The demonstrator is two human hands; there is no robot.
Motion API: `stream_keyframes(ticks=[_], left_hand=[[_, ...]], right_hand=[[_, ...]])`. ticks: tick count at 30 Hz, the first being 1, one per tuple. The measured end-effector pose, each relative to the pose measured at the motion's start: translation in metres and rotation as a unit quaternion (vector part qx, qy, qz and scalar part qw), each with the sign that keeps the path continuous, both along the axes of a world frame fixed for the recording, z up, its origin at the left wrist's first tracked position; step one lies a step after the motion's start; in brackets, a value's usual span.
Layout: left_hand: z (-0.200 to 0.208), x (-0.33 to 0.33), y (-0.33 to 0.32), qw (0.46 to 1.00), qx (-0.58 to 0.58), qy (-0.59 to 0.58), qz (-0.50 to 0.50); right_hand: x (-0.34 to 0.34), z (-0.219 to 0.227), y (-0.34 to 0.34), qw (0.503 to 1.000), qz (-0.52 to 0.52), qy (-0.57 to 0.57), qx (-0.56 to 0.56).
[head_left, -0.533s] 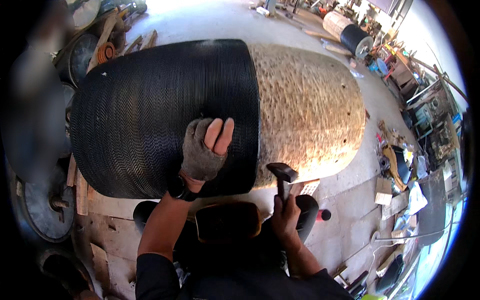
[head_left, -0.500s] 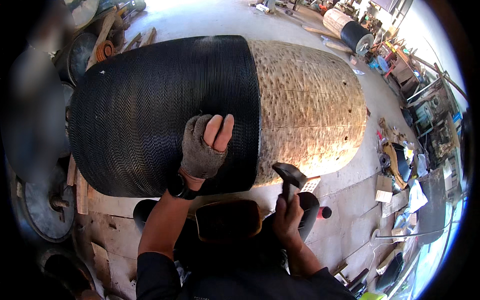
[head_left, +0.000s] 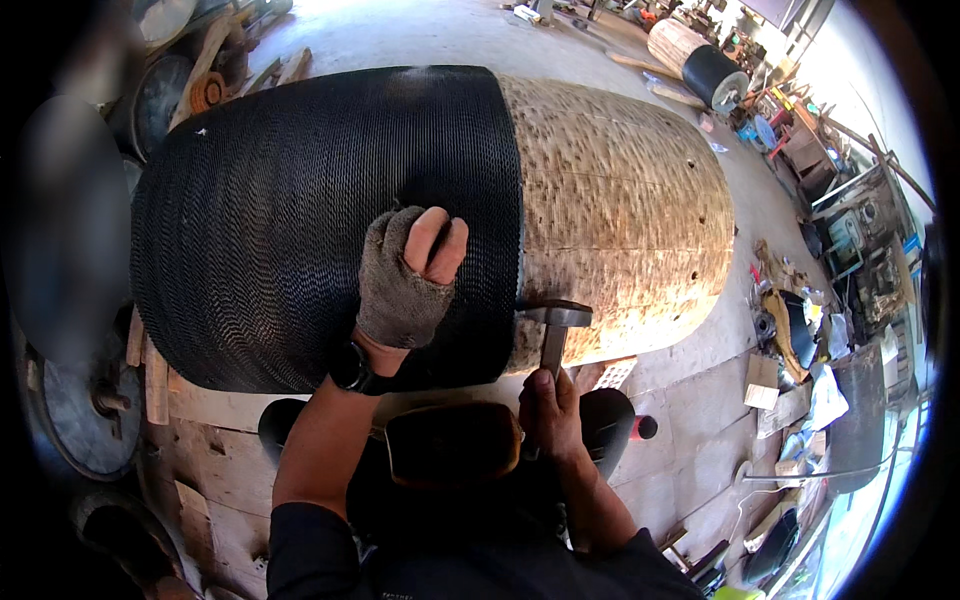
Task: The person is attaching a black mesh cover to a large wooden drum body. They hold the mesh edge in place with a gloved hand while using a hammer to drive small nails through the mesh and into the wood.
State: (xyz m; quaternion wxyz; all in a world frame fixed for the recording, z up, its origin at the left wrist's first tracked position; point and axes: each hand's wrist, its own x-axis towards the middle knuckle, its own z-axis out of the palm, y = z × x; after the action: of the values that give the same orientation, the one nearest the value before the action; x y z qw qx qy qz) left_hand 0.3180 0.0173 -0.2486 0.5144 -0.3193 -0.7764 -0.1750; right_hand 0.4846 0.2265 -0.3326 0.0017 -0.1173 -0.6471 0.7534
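Observation:
A big drum lies on its side in front of me. Its right part is bare pale wood (head_left: 620, 210) dotted with small holes; the left part has a black, finely ridged covering (head_left: 270, 220). My left hand (head_left: 410, 275), in a grey glove with two fingers bare, rests on the black part near its right edge. Its fingers are curled in, and anything in them is hidden. My right hand (head_left: 552, 415) grips the handle of a hammer (head_left: 568, 316). The hammer's head is over the drum's near side, just right of the black edge. I cannot tell if it touches the wood.
A tan-rimmed container (head_left: 455, 447) with a dark inside sits at my lap. Round metal discs (head_left: 90, 420) and wooden planks (head_left: 155, 385) stand at the left. A smaller half-covered drum (head_left: 715, 78) lies far right. Boxes (head_left: 762, 382) and scrap clutter the right side.
My right hand has moved left and a little up with the hammer, whose head has turned level and come nearer the black edge. The left hand has stayed nearly in place.

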Motion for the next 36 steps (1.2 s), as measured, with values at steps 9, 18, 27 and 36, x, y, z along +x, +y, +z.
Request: stream_keyframes(ticks=[9,18,27,36], left_hand=[[0.001,0.002,0.001,1.0,0.011,0.006,0.017],[0.0,0.002,0.003,1.0,0.014,0.003,0.02],[0.004,0.002,0.002,0.999,0.01,0.003,0.031],[-0.003,-0.001,0.005,0.999,0.02,0.014,0.031]], right_hand=[[0.013,0.024,0.01,0.888,-0.104,0.139,0.426],[0.021,0.029,0.013,0.82,-0.163,0.364,0.41],[0.037,0.045,0.008,0.869,-0.14,0.209,0.426],[0.031,0.022,0.012,0.884,-0.092,0.117,0.444]])
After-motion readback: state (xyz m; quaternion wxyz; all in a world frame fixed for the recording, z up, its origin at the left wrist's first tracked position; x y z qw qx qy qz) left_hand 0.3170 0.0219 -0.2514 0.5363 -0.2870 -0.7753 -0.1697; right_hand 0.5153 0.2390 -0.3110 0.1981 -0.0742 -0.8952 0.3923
